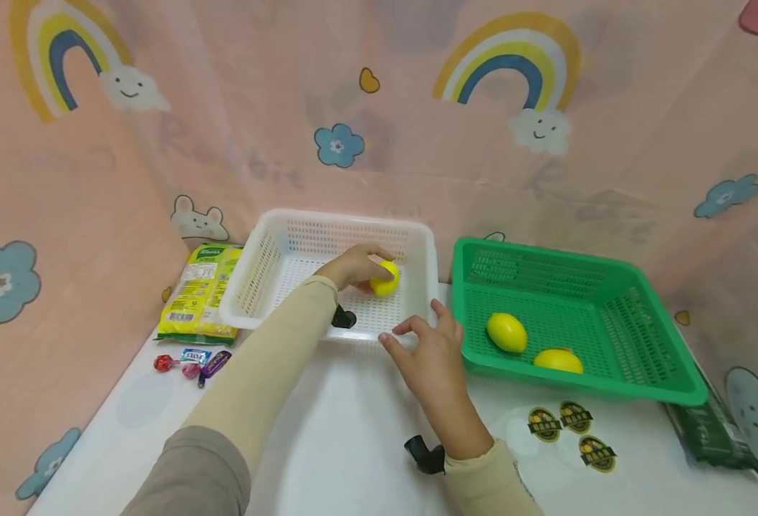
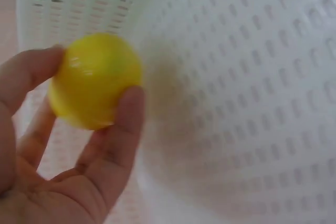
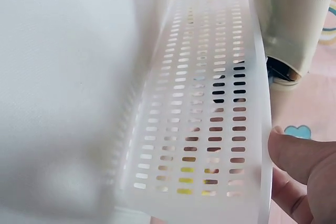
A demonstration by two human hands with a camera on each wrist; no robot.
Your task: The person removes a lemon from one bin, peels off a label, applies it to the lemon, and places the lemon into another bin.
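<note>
Left hand (image 1: 356, 269) has a lemon (image 1: 386, 278) gripped inside the white basket (image 1: 291, 276), slotted walls all around it. Right hand (image 1: 429, 351) pinches that basket's near rim. Pretty crowded: green basket (image 1: 566, 326) with two more lemons (image 1: 506, 332) just beside, yellow packet (image 1: 201, 295) on the other side, candies (image 1: 214, 365) on the counter (image 1: 353, 423) near the packet.

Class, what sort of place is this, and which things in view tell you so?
Probably a staged table setup, not a working kitchen: a cartoon-printed sheet hangs behind and beside the white table, where a white basket and a green basket stand side by side.
</note>
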